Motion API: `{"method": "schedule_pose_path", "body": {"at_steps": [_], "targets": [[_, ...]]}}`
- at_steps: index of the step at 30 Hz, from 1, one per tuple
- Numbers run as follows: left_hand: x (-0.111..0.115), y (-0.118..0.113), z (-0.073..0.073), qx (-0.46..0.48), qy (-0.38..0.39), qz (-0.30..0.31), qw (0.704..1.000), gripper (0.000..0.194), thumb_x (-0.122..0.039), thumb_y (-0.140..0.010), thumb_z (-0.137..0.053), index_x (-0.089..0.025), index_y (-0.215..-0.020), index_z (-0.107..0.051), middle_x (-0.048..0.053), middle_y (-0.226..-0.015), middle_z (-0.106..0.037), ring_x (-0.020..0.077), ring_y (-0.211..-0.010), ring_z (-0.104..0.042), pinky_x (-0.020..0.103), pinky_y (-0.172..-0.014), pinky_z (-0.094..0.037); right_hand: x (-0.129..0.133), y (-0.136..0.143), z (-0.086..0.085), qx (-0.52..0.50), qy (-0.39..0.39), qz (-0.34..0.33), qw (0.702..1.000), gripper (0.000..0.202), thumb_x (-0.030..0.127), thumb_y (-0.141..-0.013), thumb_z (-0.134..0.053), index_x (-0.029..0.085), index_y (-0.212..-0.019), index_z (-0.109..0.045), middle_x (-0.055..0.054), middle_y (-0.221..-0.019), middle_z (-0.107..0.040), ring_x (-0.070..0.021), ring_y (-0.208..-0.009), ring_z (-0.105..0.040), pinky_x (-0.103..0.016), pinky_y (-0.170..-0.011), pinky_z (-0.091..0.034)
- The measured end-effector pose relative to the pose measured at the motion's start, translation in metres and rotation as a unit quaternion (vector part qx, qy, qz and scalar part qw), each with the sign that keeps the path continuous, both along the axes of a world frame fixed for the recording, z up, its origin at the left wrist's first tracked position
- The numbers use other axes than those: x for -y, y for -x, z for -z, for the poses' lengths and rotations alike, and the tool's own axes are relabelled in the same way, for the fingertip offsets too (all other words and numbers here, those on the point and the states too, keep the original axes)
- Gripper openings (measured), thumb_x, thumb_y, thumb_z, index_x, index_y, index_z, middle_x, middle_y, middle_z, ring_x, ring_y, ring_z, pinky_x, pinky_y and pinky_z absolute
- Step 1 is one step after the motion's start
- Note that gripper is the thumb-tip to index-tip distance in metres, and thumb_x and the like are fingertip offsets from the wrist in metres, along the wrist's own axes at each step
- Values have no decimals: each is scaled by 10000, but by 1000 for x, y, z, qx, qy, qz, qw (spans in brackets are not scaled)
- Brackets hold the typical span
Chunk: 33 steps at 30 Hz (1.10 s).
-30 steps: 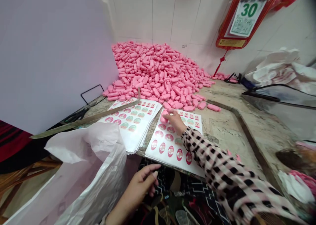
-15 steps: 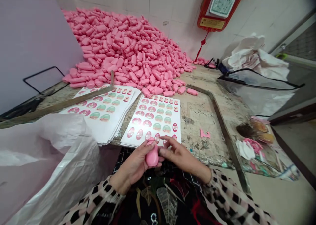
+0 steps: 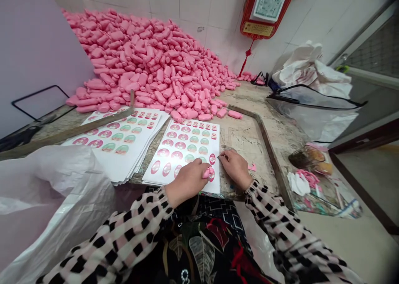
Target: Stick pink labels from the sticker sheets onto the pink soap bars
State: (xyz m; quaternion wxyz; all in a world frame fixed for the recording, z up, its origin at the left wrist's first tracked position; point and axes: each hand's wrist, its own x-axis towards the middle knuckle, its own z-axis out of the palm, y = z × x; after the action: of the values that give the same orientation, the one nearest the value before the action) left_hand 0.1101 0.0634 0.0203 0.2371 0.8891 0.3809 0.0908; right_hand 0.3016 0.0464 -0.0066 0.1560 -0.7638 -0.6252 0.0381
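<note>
My left hand [image 3: 190, 180] is closed around a small pink bottle [image 3: 207, 173], whose end sticks out on the right over the lower right corner of the sticker sheet [image 3: 182, 145]. My right hand [image 3: 234, 166] is at the sheet's right edge, beside a red oval sticker [image 3: 212, 159]. Its thumb and index finger are pressed together; whatever is between them is too small to make out. A second stack of sticker sheets [image 3: 124, 161] lies to the left.
A big heap of pink bottles [image 3: 149, 59] fills the back left against the wall. Wooden strips [image 3: 270, 145] edge the work area. A plastic bag [image 3: 62, 209] is at front left; a glass jar [image 3: 307, 159] and white cloth [image 3: 298, 183] are at right.
Both hands have moved forward from above the lap to the sticker sheet and separated. My left hand has turned over with the bottle. My right hand has gone to the sheet's right edge.
</note>
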Motion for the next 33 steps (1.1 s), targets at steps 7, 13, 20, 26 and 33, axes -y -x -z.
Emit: {"method": "schedule_pose_path", "body": {"at_steps": [7,13,20,26,33], "targets": [[-8,-20,9,-93,-22,43,995,431,-438,-775,-528,-279,-1175,-530,96,-1341,-376,248,-943,-573,357,-782,-435,-4,-4,-1,36,9,-40,999,227,350,-879,-396,246,-892,-598,-21,-909,-605,-159,-790,-540,-265,-635,-331],[-14,-19,11,-84,20,64,994,518,-471,-756,-535,-287,-1239,-494,126,-1442,-258,326,-995,-562,432,-820,-417,-8,-6,-7,6,38,-51,998,199,347,-860,-449,251,-875,-623,-26,-929,-612,-166,-824,-543,-272,-637,-337],[-14,-19,9,-76,31,61,995,529,-450,-753,-539,-277,-1251,-495,130,-1448,-248,346,-1013,-557,446,-833,-407,-6,-7,-6,-41,37,-58,997,193,337,-844,-469,239,-863,-635,-28,-906,-613,-165,-824,-536,-272,-657,-343],[-20,-22,10,-96,46,71,992,580,-485,-726,-561,-325,-1275,-464,123,-1470,-187,361,-1027,-547,455,-817,-411,-5,-6,10,-133,28,-22,990,175,328,-816,-484,220,-830,-621,-8,-865,-620,-144,-775,-536,-258,-671,-360],[-26,-25,3,-131,56,88,986,617,-516,-710,-572,-355,-1290,-436,95,-1489,-135,350,-1071,-519,419,-813,-415,-3,4,14,-141,17,41,989,203,374,-807,-473,218,-800,-603,-4,-840,-630,-150,-742,-547,-256,-611,-338]]}}
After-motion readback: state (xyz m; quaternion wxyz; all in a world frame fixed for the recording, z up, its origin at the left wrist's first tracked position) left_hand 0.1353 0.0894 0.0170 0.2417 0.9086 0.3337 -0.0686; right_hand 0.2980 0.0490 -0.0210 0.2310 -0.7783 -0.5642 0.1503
